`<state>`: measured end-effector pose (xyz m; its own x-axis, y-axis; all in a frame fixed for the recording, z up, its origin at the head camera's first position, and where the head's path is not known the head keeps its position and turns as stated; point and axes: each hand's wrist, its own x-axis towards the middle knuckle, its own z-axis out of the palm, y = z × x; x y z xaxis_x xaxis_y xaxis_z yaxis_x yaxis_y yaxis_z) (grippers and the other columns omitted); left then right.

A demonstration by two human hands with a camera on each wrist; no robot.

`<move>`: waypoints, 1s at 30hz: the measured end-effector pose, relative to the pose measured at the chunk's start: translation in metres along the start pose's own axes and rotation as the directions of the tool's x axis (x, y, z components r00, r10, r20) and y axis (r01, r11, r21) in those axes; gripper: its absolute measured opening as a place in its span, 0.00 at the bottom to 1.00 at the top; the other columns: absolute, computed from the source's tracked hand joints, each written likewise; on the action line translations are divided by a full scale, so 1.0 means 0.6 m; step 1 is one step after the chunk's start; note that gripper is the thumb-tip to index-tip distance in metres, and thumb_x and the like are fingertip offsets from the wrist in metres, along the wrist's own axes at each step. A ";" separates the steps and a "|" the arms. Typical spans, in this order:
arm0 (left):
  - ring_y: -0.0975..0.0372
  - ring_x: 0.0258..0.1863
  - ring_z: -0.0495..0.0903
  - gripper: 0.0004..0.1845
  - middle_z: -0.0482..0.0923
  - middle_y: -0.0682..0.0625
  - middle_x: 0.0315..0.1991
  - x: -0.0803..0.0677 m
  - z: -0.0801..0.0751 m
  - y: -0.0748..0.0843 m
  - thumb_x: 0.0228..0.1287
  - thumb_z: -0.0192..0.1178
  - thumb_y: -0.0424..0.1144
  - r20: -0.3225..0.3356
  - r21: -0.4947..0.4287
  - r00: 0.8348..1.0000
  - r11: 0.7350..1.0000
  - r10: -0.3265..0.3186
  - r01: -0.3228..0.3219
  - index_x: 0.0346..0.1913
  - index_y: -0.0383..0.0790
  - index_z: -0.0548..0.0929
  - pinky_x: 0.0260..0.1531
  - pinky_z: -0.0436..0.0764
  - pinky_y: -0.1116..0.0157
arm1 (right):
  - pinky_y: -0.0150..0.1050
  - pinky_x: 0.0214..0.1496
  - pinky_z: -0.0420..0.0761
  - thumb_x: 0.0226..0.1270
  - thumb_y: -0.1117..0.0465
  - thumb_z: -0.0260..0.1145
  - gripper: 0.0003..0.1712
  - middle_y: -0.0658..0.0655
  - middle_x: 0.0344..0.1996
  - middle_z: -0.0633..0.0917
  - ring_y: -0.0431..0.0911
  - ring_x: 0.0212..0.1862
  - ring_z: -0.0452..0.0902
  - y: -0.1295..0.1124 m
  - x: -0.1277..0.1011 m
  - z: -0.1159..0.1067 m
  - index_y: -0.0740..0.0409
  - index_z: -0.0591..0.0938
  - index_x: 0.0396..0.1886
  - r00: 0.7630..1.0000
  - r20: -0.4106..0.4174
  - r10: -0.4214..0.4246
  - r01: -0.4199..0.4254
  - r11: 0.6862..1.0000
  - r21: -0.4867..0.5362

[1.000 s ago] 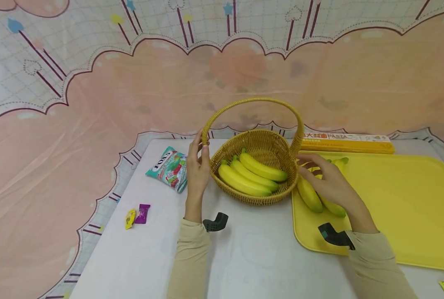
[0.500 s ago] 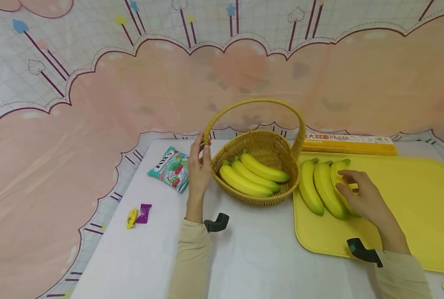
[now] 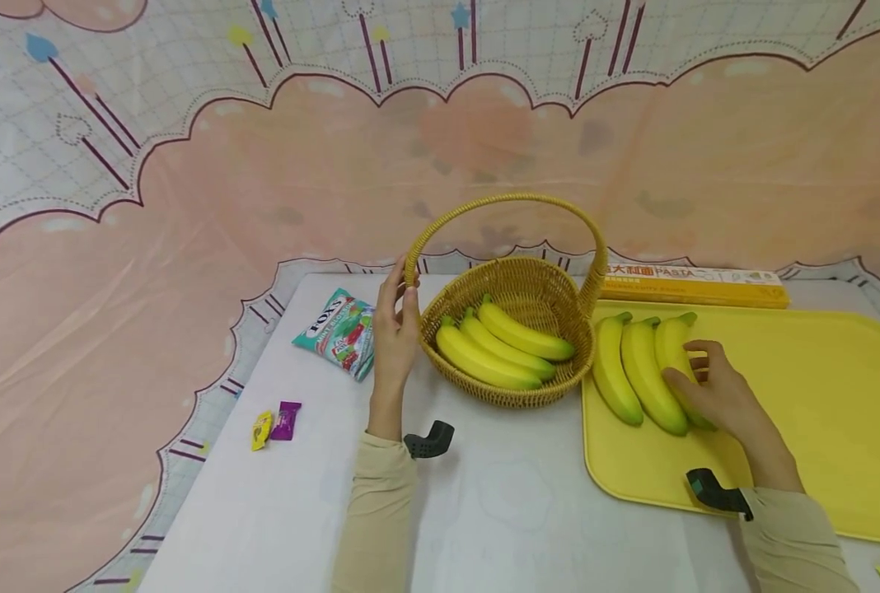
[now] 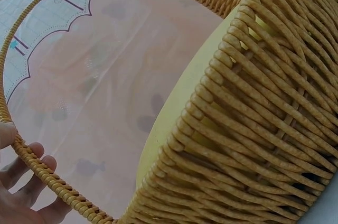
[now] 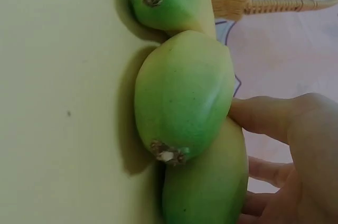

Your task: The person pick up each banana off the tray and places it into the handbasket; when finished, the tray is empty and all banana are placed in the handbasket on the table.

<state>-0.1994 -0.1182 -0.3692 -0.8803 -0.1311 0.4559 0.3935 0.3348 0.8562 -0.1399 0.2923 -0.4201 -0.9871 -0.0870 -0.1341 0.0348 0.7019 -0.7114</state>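
Step in hand, as judged: taking hold of the loose fruit on the tray, with the basket steadied.

Right hand (image 3: 714, 395) laid over the bunch of three yellow bananas with green tips (image 3: 636, 371). Fingers (image 5: 264, 118) curled against the outermost banana on its right side, thumb pressing the flank in the right wrist view. A partial wrap only, not closed all the way round. Bunch lying flat on the flat yellow plastic tray (image 3: 818, 395), at its left end, just beside the basket wall but apart from it. Not yet lifted, by the look of it.

Left hand (image 3: 395, 329) at the left foot of the arched handle (image 3: 507, 199) of the round woven wicker basket (image 3: 514, 395). Fingers (image 4: 31, 166) loosely curled behind the braided handle, thumb on the near side: a light hold, no squeeze. Basket upright on the white table (image 3: 499, 511), between the two hands, already holding a second bunch of yellow bananas (image 3: 499, 346) lying across its floor.

Next move, as judged: firmer wrap under the tray bunch before any lift, since smooth and likely to roll; then clearing the rim and passing under the handle arch; free room only behind the bunch already inside. Steady hold on the handle foot needed against tipping.

Elsewhere: long yellow pasta box (image 3: 688, 282) behind the tray, teal sweets bag (image 3: 336, 332) left of the basket, two small wrapped sweets (image 3: 273, 424) near the table's left edge.
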 end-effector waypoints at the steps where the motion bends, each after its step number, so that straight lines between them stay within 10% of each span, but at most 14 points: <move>1: 0.52 0.60 0.72 0.24 0.71 0.40 0.59 0.000 0.000 0.000 0.74 0.45 0.36 -0.001 0.001 1.000 1.000 -0.005 0.005 0.71 0.45 0.62 0.47 0.78 0.55 | 0.62 0.49 0.71 0.72 0.46 0.51 0.43 0.83 0.58 0.63 0.72 0.55 0.63 0.001 0.001 0.000 0.73 0.48 0.69 1.000 0.010 0.016 -0.016 1.000 0.001; 16: 0.55 0.60 0.72 0.24 0.72 0.44 0.58 -0.004 0.009 0.008 0.75 0.44 0.42 -0.002 0.008 1.000 1.000 0.015 -0.015 0.71 0.54 0.62 0.52 0.78 0.54 | 0.50 0.45 0.75 0.72 0.47 0.53 0.41 0.77 0.60 0.65 0.68 0.56 0.66 -0.012 -0.032 -0.015 0.63 0.49 0.73 0.998 -0.005 -0.056 0.056 0.997 0.049; 23: 0.50 0.58 0.75 0.24 0.72 0.37 0.57 -0.011 -0.003 0.053 0.74 0.43 0.32 0.005 0.003 1.000 1.000 0.031 -0.031 0.70 0.38 0.62 0.58 0.75 0.54 | 0.22 0.39 0.71 0.71 0.54 0.57 0.34 0.69 0.58 0.71 0.29 0.49 0.66 -0.045 -0.046 -0.016 0.57 0.57 0.71 0.981 -0.023 -0.192 0.193 0.981 0.023; 30: 0.50 0.57 0.75 0.24 0.73 0.36 0.56 -0.011 -0.004 0.056 0.73 0.44 0.31 -0.001 0.010 0.998 0.998 0.055 -0.055 0.70 0.35 0.62 0.56 0.76 0.54 | 0.27 0.44 0.73 0.71 0.55 0.57 0.31 0.62 0.59 0.72 0.27 0.49 0.65 -0.085 -0.062 -0.021 0.51 0.61 0.70 0.966 0.065 -0.251 0.251 0.968 0.006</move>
<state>-0.1797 -0.1080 -0.3427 -0.8570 -0.1135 0.5027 0.4386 0.3513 0.8272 -0.1072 0.2686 -0.3702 -0.9520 -0.3059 0.0038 -0.2128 0.6531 -0.7268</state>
